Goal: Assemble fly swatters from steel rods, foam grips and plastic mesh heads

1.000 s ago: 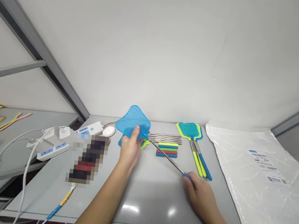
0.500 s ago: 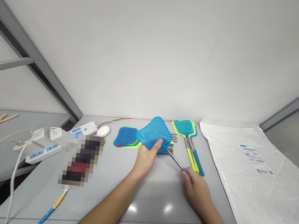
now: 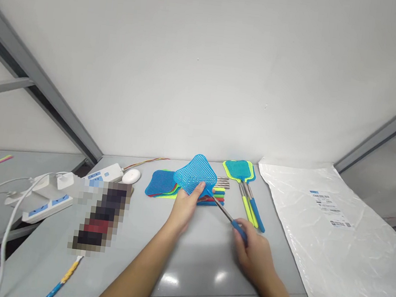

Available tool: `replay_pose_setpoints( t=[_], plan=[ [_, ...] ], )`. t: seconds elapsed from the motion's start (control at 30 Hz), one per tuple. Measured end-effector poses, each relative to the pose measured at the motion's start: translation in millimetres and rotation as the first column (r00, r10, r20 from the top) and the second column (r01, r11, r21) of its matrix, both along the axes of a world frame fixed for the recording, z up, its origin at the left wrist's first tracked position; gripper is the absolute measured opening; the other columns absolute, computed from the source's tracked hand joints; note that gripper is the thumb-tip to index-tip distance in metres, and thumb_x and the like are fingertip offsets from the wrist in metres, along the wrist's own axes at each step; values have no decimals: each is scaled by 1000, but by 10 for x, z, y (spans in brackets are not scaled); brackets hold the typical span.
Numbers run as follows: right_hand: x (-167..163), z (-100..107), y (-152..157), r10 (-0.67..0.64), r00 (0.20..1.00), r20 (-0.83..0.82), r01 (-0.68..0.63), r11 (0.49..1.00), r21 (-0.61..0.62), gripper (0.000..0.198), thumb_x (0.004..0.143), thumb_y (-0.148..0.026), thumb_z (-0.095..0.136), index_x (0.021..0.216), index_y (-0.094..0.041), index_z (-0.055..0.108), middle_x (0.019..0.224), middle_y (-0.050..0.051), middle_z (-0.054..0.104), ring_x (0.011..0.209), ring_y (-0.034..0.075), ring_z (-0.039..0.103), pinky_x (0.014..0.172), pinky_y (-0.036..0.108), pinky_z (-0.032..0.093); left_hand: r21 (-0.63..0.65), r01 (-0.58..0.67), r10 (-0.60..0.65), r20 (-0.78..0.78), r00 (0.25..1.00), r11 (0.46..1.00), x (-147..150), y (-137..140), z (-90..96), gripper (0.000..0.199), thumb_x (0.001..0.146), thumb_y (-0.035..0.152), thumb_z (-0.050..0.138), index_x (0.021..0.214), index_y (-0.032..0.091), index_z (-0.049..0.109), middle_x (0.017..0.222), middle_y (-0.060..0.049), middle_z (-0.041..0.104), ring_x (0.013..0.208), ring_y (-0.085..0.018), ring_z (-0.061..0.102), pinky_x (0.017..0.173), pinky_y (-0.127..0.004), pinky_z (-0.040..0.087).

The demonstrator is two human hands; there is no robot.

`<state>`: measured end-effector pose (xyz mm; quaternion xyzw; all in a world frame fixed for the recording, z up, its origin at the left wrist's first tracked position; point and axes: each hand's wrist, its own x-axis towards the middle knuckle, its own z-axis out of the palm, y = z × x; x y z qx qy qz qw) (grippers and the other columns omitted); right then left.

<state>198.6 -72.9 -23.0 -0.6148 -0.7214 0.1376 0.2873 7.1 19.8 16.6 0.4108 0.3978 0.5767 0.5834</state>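
Observation:
A blue fly swatter [image 3: 198,171] with a perforated head and a metal shaft is held between my hands above the table. My left hand [image 3: 187,204] is closed on the lower part of its head, thumb on top. My right hand [image 3: 253,247] wraps round the blue grip at the other end. Behind my left hand lies a stack of fly swatters [image 3: 161,182] in blue, green, yellow and red, partly hidden by the held one. To the right, a second group of fly swatters [image 3: 246,193] lies with yellow and blue handles toward me.
A large white plastic mailer bag [image 3: 329,251] covers the table's right side. On the left are white power strips [image 3: 48,209] with plugs and cables, a round white object [image 3: 131,176] and a pixelated item [image 3: 103,216] with a cord. Grey metal frame posts [image 3: 62,107] flank the table [image 3: 202,260].
The view has shifted slightly, so most things appear a little further left. My right hand's fingers have opened somewhat on the grip, showing more of the blue handle.

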Motion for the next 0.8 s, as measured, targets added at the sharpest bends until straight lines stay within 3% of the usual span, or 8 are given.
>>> replay_pose_setpoints(
  t=[0.1, 0.2, 0.3, 0.5, 0.63, 0.73, 0.8],
  plan=[
    [38, 55, 10, -153, 986, 67, 150, 988, 40, 33, 96, -39, 34, 115, -18, 51, 73, 4, 69, 54, 21, 63, 53, 29, 38, -28, 111, -113, -103, 988, 993, 1, -7, -22, 33, 84, 46, 61, 93, 15, 68, 94, -10, 73, 80, -20, 68, 78, -34, 52],
    [163, 179, 113, -351, 919, 178, 357, 934, 2, 35, 97, -41, 31, 117, -19, 50, 66, 4, 67, 51, 22, 61, 49, 28, 31, 14, 175, -168, -201, 965, 985, 21, -31, -14, 34, 86, 45, 58, 101, 16, 68, 93, -9, 72, 77, -17, 65, 76, -31, 49],
    [308, 313, 279, -396, 866, 305, 442, 892, -97, 35, 97, -41, 29, 114, -19, 50, 67, 6, 67, 52, 23, 60, 48, 28, 28, 76, 168, -142, -272, 952, 983, 26, -45, -7, 30, 86, 43, 58, 97, 17, 69, 87, -7, 71, 74, -17, 63, 74, -30, 48],
    [339, 347, 566, -381, 843, 380, 469, 867, -171, 32, 97, -39, 27, 103, -19, 51, 80, 10, 66, 62, 24, 63, 52, 30, 32, 206, 52, 43, -432, 901, 977, -54, -27, -13, 22, 84, 40, 61, 92, 22, 70, 86, -5, 71, 78, -20, 62, 72, -29, 45],
    [269, 246, 645, -389, 836, 388, 454, 886, -92, 27, 96, -33, 30, 97, -18, 52, 95, 12, 61, 70, 22, 62, 53, 30, 33, 326, 0, 183, -530, 828, 945, -205, 41, 28, 15, 81, 36, 64, 89, 26, 73, 90, -5, 71, 88, -24, 61, 85, -35, 41],
    [270, 169, 655, -373, 824, 427, 433, 900, -49, 23, 95, -31, 35, 97, -17, 54, 94, 12, 59, 78, 23, 61, 55, 30, 34, 398, -63, 314, -605, 732, 915, -429, 142, 64, 16, 81, 37, 63, 90, 27, 72, 93, -6, 70, 96, -28, 57, 93, -40, 37],
    [288, 133, 651, -360, 807, 468, 423, 906, -33, 23, 94, -30, 37, 97, -16, 55, 92, 11, 59, 80, 24, 60, 58, 31, 35, 436, -99, 400, -682, 612, 895, -611, 212, 78, 19, 83, 38, 59, 91, 27, 71, 95, -7, 70, 99, -30, 54, 95, -42, 35]
  ],
)
